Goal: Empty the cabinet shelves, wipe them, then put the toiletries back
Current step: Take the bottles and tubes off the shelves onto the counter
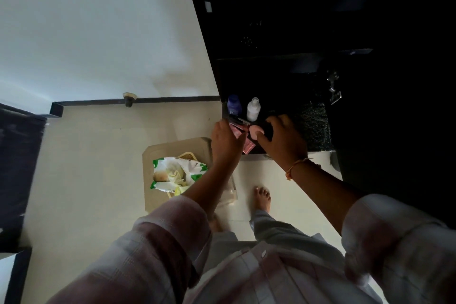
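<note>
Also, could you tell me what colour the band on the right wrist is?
Orange; the wrist band shows best in the head view.

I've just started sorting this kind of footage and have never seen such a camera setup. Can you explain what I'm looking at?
There is no machine here. One wide-angle camera worn on a person's head looks down at their own arms.

The left hand lies on some pink packets at the front edge of a dark cabinet shelf. The right hand curls over something dark beside a round pink item. It is too dim to tell whether either hand really grips.

Behind the hands stand a bluish bottle and a white bottle. On the floor below lies a beige tray with a green-and-white packet on it.
</note>
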`<state>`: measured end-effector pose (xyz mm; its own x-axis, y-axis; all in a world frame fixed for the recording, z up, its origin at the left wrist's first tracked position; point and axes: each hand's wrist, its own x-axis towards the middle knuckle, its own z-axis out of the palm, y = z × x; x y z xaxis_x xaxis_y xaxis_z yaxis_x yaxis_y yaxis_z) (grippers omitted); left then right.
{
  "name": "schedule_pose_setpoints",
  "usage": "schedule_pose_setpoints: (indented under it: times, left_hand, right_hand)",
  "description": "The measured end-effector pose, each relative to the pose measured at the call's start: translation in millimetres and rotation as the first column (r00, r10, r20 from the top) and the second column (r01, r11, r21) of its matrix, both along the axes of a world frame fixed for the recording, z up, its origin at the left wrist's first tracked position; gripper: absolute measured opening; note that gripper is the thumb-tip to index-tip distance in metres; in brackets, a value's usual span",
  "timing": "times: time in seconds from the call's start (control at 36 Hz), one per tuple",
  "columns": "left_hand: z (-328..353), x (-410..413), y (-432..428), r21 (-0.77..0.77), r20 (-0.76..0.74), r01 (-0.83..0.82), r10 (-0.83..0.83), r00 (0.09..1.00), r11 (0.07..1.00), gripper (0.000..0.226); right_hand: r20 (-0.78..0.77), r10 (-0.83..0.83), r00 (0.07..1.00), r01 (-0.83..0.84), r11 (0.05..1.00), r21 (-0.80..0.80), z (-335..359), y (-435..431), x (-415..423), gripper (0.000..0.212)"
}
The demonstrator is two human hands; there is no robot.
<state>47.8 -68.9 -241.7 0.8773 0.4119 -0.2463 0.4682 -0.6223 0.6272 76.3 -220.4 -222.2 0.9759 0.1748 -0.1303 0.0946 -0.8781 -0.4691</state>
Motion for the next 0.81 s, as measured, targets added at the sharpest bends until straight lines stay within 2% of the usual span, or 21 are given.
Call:
schedule_pose_setpoints:
  times: [0.14,0.25,0.36,0.5,0.61,0.81]
  left_hand:
    - [47.1,-7.4,0.1,0.137,0.207,0.14,-0.166,0.964,0.981,0.046]
    - [90.4,-1.7,-0.9,0.263,0.339,0.179,-0.265,0.903,0.948,0.051]
    - [144.1,10.8,-1.0,0.304,0.469,0.152,-0.287,0.835,0.94,0.052]
    - [217.4,23.0,-2.2,0.366,0.617,0.12,-0.337,0.711,0.923,0.043]
    - [274.1,34.8,-3.6,0.427,0.721,0.073,-0.389,0.573,0.901,0.042]
    - [372.6,55.5,-15.5,0.419,0.844,-0.023,-0.38,0.378,0.908,0.043]
  right_hand:
    - [0.208,0.013,0.978,-0.008,1.0,-0.025,44.6,-5.6,-6.9,0.053]
    - [0.394,-0.026,0.919,0.027,1.0,0.001,95.3,-7.3,-6.3,0.057]
    - [0.55,-0.051,0.834,0.036,0.999,0.037,148.1,-6.5,2.1,0.056]
    - [0.672,-0.128,0.73,0.034,0.988,0.152,213.4,-6.2,15.5,0.056]
    - [0.758,-0.179,0.627,0.03,0.978,0.207,267.9,-6.8,26.4,0.056]
    - [0.853,-0.259,0.453,-0.024,0.953,0.303,359.6,-7.6,43.0,0.053]
